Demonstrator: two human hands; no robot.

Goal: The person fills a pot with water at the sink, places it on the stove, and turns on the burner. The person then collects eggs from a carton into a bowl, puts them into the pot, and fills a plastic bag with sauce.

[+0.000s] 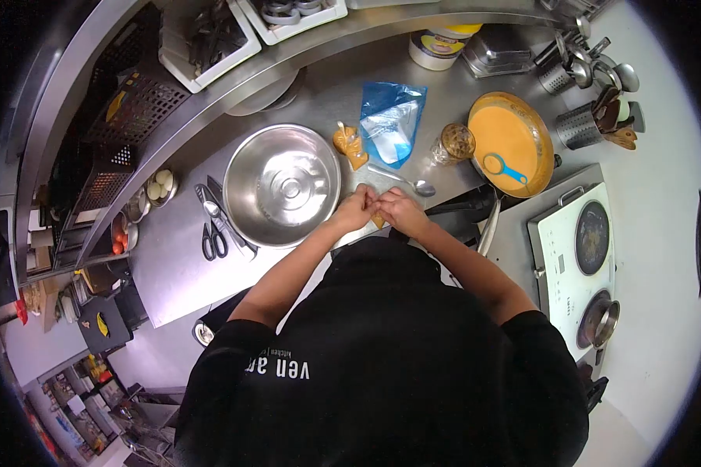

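Observation:
My left hand (pixel 356 208) and my right hand (pixel 399 211) meet at the counter's near edge, fingers pinched together. Between and just below them shows a small bag with orange-brown contents (pixel 378 221), mostly covered by the fingers. Beyond the hands lies a metal spoon (pixel 403 180). A knotted plastic bag of orange-brown contents (pixel 351 146) rests farther back, beside a blue plastic bag (pixel 394 117). To the left of my left hand stands a large steel bowl (pixel 282 187) with nothing visible inside.
At right are a pan of orange sauce (pixel 506 136) with a blue-handled utensil, a jar (pixel 453 145) and a white two-plate cooktop (pixel 576 257). Scissors (pixel 215 226) and a knife lie left of the bowl. A shelf edge (pixel 304 48) curves overhead; utensil holders (pixel 578 131) stand far right.

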